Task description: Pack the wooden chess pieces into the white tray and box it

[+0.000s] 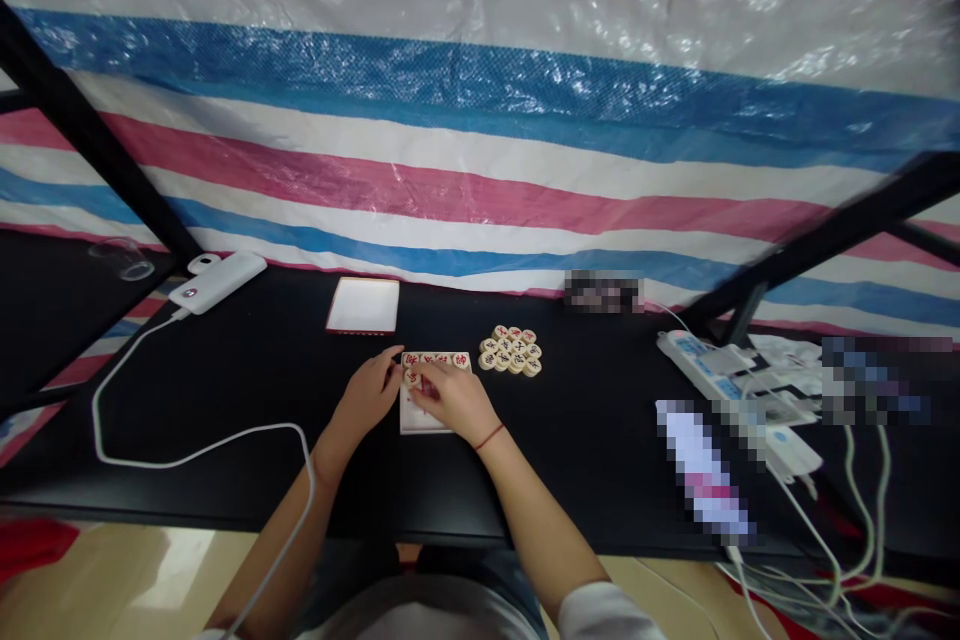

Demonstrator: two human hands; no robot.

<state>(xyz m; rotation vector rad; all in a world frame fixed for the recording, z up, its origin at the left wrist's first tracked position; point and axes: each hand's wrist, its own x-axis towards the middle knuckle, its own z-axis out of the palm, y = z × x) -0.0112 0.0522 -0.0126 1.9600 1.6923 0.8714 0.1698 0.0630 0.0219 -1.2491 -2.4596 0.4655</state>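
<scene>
Left hand (pixel 366 395), right hand (pixel 454 402): fingers curled close together over xiangqi discs (pixel 435 360) in a white tray (pixel 420 427); hold on any 1 unclear. Discs light, stiff, best taken by the rim.

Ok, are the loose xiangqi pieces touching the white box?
Apart. The head view shows a narrow strip of black table between the loose xiangqi pieces and the nearest edge of the white box.

A black surface (pixel 225 370) carries a white power bank (pixel 217 282) trailing a white cable (pixel 150 455), a red-edged white box lid (pixel 363 305), a tight cluster of wooden xiangqi pieces (pixel 510 350), a white tray (pixel 411 420) with more pieces on it, and a white power strip (pixel 694 360) toward the right.
</scene>
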